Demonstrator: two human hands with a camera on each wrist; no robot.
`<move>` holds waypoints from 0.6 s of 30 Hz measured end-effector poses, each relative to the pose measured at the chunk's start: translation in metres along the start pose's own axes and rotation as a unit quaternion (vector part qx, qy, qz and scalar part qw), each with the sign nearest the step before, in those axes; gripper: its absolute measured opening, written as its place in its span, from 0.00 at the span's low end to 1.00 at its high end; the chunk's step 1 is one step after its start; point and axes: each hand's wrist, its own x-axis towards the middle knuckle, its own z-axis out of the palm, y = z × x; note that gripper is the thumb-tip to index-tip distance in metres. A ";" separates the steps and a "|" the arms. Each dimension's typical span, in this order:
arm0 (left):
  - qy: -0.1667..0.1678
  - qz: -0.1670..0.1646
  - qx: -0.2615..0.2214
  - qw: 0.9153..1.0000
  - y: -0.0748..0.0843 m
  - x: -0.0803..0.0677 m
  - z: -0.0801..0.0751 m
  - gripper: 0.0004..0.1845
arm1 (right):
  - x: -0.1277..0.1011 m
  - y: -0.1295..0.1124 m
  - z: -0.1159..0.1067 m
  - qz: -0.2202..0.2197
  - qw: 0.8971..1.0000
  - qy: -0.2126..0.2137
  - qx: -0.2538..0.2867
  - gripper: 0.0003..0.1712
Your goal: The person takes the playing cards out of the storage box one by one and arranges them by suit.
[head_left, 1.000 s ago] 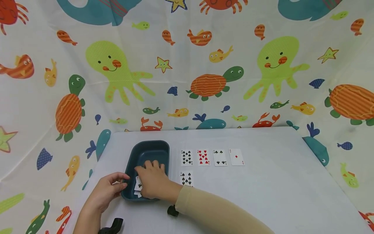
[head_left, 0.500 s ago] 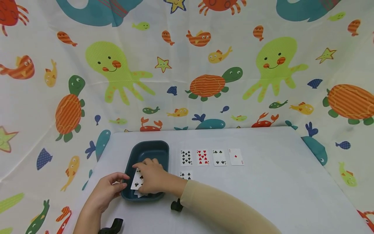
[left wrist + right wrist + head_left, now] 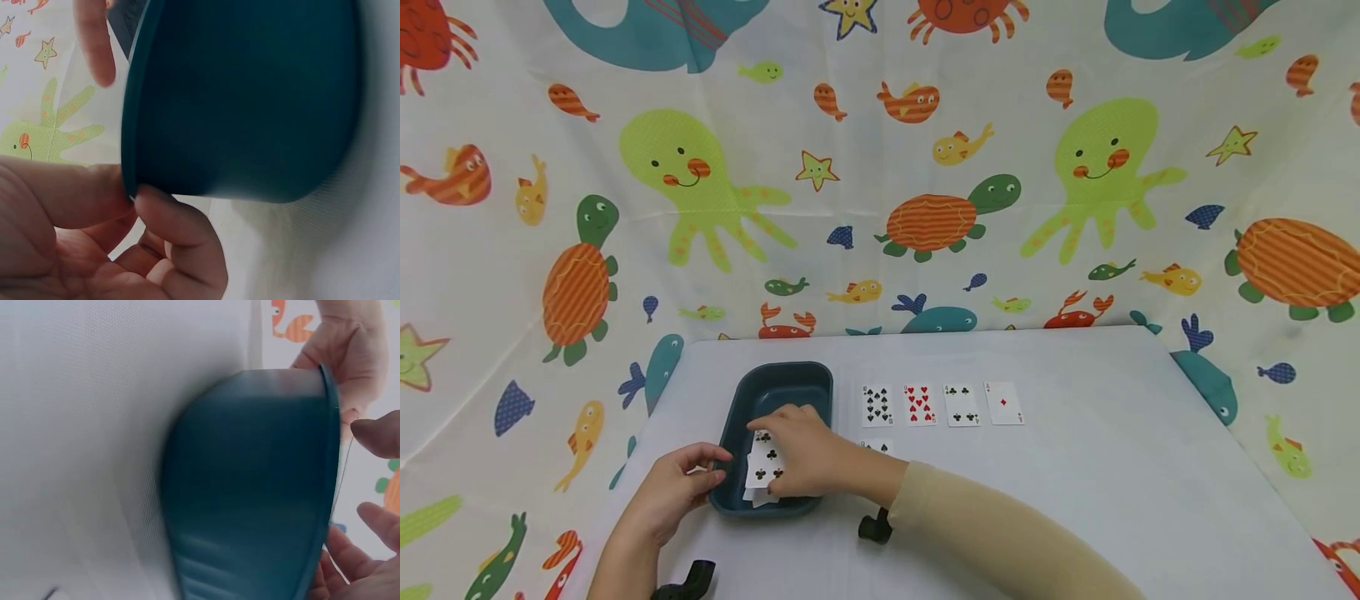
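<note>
Head view is the only one showing card faces: the right hand (image 3: 801,457) pinches a clubs card (image 3: 766,458) lifted just over the teal tray (image 3: 778,379), and the left hand (image 3: 673,490) grips the tray's near-left rim. The wrist views mostly show the tray's outer wall (image 3: 250,100) up close. Four cards in a row (image 3: 942,405) lie on the white surface (image 3: 1075,483), right of the tray, with a sea-creature curtain (image 3: 880,167) behind.

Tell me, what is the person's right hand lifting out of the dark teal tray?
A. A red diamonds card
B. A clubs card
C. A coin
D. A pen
B: the right hand pinches a white card with black clubs just above the tray, whose rim the left hand holds.
</note>
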 end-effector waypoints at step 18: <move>0.001 -0.013 0.010 1.000 -0.001 0.004 -0.001 0.16 | -0.037 0.031 -0.029 0.019 0.996 -0.002 0.085 0.46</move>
